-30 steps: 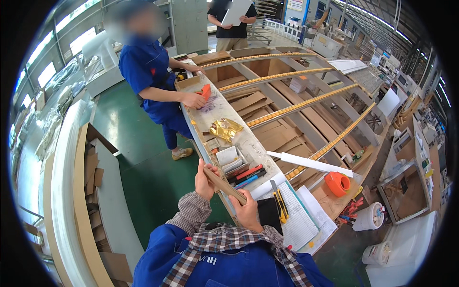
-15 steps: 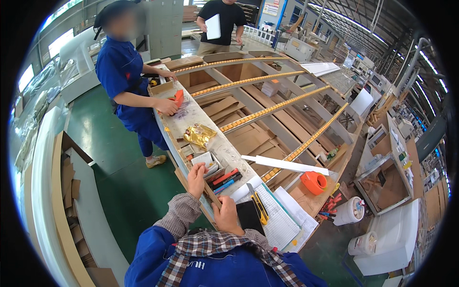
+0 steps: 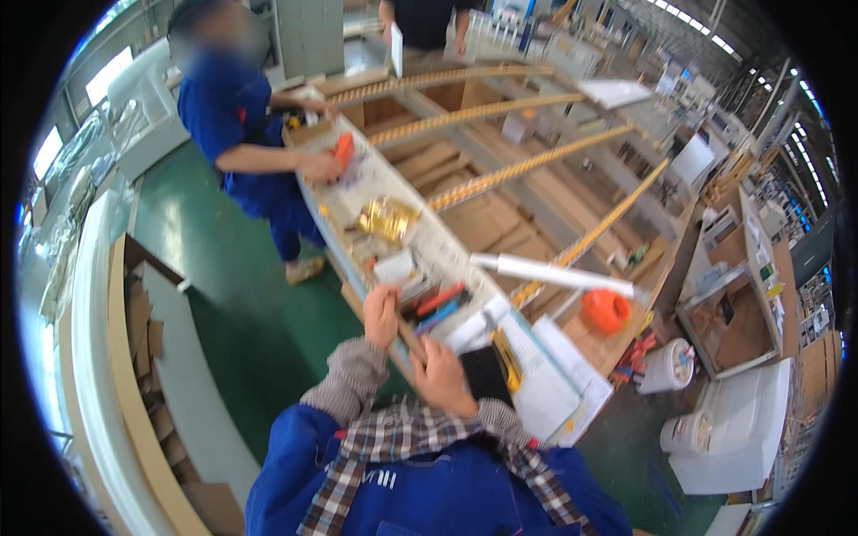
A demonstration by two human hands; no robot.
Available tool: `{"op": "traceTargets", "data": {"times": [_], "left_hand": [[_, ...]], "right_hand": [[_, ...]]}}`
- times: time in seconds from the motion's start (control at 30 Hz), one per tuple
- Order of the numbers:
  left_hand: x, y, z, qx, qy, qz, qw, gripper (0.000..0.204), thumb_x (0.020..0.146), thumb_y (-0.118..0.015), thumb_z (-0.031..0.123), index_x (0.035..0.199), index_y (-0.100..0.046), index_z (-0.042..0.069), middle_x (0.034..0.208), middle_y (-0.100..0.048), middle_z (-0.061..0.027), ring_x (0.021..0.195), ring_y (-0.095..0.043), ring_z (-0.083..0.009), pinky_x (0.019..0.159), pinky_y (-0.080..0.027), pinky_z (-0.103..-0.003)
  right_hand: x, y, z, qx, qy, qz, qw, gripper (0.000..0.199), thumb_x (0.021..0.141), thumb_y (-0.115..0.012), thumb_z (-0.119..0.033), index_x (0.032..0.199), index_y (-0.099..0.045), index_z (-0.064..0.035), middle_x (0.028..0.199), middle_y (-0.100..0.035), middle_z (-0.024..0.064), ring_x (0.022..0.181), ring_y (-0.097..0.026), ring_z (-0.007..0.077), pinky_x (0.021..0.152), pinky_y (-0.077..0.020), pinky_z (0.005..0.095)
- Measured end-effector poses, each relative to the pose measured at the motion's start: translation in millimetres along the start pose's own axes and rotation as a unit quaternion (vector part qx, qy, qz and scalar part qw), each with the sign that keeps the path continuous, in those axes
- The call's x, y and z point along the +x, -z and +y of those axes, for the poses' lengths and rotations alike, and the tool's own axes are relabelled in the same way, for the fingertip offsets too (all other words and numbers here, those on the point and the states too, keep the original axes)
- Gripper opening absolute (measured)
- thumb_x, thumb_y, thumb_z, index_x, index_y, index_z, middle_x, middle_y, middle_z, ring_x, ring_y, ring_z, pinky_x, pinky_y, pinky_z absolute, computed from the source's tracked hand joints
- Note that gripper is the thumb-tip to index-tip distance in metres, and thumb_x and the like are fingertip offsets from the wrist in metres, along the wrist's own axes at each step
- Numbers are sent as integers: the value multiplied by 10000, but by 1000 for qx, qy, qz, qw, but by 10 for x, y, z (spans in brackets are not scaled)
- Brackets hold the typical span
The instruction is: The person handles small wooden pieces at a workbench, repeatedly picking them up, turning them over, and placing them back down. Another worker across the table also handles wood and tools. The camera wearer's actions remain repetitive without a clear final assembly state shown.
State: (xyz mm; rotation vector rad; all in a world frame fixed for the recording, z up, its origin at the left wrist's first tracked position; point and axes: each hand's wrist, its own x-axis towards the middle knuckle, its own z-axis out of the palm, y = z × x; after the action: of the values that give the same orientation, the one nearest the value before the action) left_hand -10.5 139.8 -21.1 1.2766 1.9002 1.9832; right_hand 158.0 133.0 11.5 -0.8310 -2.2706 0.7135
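The left hand (image 3: 382, 316) has its fingers curled in, nearly closed, around the far end of one narrow brown strip (image 3: 410, 341), which looks like cardboard. The right hand (image 3: 441, 379) is bent about the near end, its knuckles upward; motion blur hides exactly where each fingertip presses. The strip slants between the two hands, on the wearer's side of the gold foil packet (image 3: 390, 219); whether more than one layer is gripped, I cannot tell.

That single packet lies on a white ledge (image 3: 444, 254). Nearer the wearer than the packet are at least two pens, one red pen (image 3: 441, 296) and one blue pen (image 3: 436, 316), then one yellow utility knife (image 3: 508, 362) on paper sheets (image 3: 547, 382), with one black pad (image 3: 483, 373) beside it. To the packet's right run four ribs with yellow tops (image 3: 536, 168), one long white strip (image 3: 554, 272) and one round orange container (image 3: 606, 312); well right and nearer the wearer stand two white buckets (image 3: 666, 368). Beyond the packet, one co-worker in blue (image 3: 241, 121) has a hand (image 3: 319, 167) at one orange-red tool (image 3: 344, 147), its fingers too blurred to read; farther off stands one person in black (image 3: 433, 22).
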Motion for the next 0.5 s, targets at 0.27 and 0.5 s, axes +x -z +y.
{"op": "traceTargets", "data": {"times": [0.27,0.5], "left_hand": [[38,64,117,-7,5,-23,1000,117,840,-466,13,855,-578,-12,769,-541,-81,711,-525,-197,643,-416,-290],[210,68,376,170,-84,-12,982,283,709,-706,181,920,-598,26,1003,-561,-137,926,-555,-303,816,-435,-372]], "right_hand": [[17,124,-156,-5,-23,-14,1000,274,825,-569,-167,1056,-535,-25,925,-563,162,871,-531,353,739,-434,419],[66,119,-81,37,-39,-16,998,255,841,-563,-193,1016,-568,-7,897,-566,203,838,-538,379,718,-436,430]]}}
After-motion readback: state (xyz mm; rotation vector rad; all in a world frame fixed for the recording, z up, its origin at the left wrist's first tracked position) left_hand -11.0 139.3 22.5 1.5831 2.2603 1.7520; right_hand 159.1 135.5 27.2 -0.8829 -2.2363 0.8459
